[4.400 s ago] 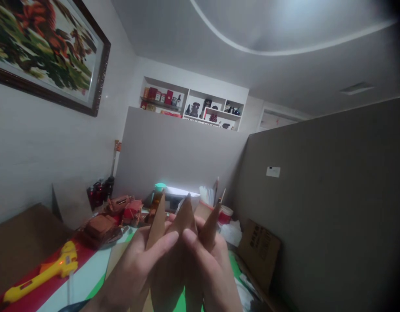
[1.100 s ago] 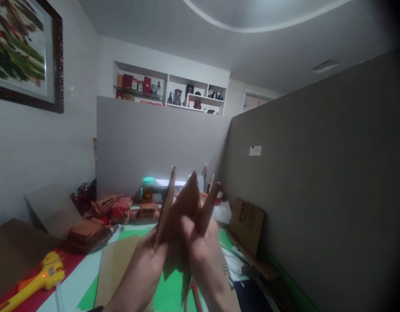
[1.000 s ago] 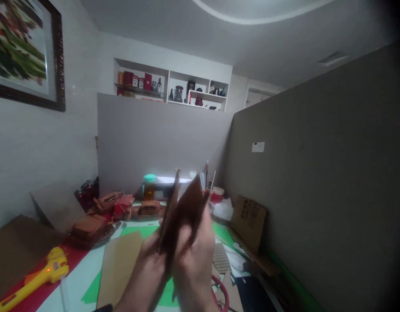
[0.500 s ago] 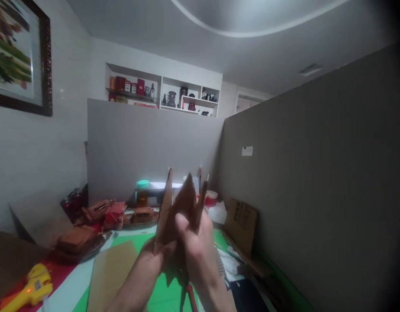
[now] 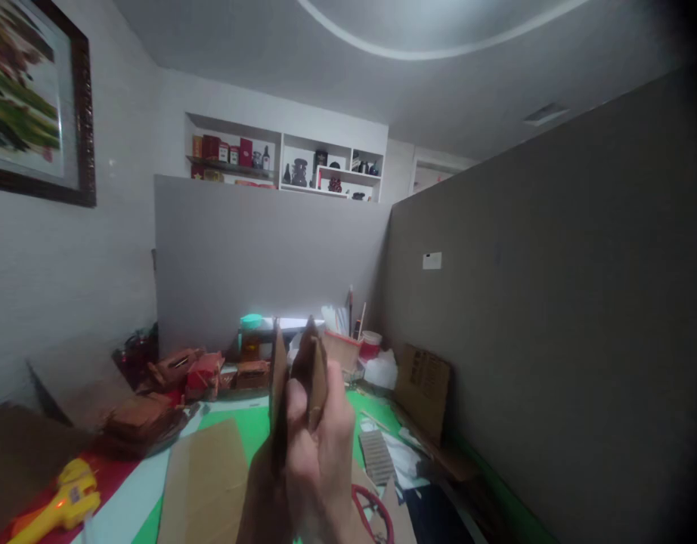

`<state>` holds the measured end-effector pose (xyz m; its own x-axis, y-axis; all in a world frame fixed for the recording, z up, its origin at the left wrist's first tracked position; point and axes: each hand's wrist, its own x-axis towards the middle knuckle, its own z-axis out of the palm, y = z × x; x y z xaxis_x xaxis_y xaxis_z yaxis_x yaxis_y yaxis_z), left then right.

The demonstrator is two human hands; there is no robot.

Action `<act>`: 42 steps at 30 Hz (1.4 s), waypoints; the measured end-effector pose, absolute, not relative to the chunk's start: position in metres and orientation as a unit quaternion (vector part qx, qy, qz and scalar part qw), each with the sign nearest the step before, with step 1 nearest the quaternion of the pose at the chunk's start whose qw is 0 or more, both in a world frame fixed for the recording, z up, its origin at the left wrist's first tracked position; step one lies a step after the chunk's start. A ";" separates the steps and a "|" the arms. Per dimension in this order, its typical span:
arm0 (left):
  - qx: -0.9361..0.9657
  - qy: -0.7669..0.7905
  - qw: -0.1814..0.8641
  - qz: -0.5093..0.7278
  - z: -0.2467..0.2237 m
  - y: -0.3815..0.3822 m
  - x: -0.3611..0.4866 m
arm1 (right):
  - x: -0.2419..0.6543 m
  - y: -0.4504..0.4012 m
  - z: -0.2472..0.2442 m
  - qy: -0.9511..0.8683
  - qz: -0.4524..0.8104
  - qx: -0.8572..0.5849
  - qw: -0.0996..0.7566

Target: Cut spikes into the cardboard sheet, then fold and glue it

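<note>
A folded brown cardboard piece point(image 5: 278, 370) with upright, pointed flaps is held up in front of me, seen nearly edge-on. My right hand point(image 5: 320, 438) grips its right side, thumb inside against the flap and fingers wrapped around the outside. Lower on the left, my left hand point(image 5: 262, 472) is pressed against the same piece; its fingers are mostly hidden behind the cardboard and the right hand. Below my right wrist, red-handled scissors point(image 5: 376, 508) lie on the table beside a cardboard scrap point(image 5: 398, 510).
A flat cardboard sheet point(image 5: 204, 476) lies on the green mat. At the left is a yellow glue gun point(image 5: 70, 499); behind it stand several reddish-brown cardboard models point(image 5: 141, 419). Corrugated scrap point(image 5: 376, 457) and a printed cardboard piece point(image 5: 422, 389) are at the right, by a grey partition point(image 5: 541, 317).
Both hands have turned the cardboard piece more edge-on and shifted slightly left and closer together. The scissors' red handles and the pen basket behind have come into view.
</note>
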<state>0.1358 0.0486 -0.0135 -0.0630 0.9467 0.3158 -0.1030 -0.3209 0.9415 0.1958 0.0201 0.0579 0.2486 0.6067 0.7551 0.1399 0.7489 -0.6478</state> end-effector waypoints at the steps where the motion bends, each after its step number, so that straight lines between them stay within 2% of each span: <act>1: 0.539 0.387 0.436 0.608 -0.008 0.051 0.136 | 0.201 0.024 0.058 -0.604 0.159 -0.333 0.707; 6: 0.568 0.343 0.453 0.595 0.030 0.045 0.121 | 0.223 0.036 0.067 -0.630 0.157 -0.355 0.673; 9: 0.528 0.333 0.450 0.639 0.051 0.033 0.103 | 0.224 0.034 0.070 -0.664 0.167 -0.358 0.634; 14: 0.556 0.394 0.267 0.681 0.060 0.030 0.081 | 0.211 0.023 0.069 -0.725 0.190 -0.331 0.573; 23: 0.526 0.456 0.105 0.710 0.049 0.024 0.080 | 0.185 0.014 0.055 -0.686 0.161 -0.396 0.588; 27: 0.537 0.447 0.132 0.703 0.051 0.029 0.079 | 0.186 0.015 0.053 -0.685 0.157 -0.416 0.577; 34: 0.604 0.378 0.296 0.636 0.061 0.035 0.077 | 0.197 0.016 0.062 -0.694 0.196 -0.385 0.575; 42: 0.541 0.430 0.256 0.676 0.046 0.031 0.086 | 0.177 0.015 0.043 -0.703 0.136 -0.376 0.589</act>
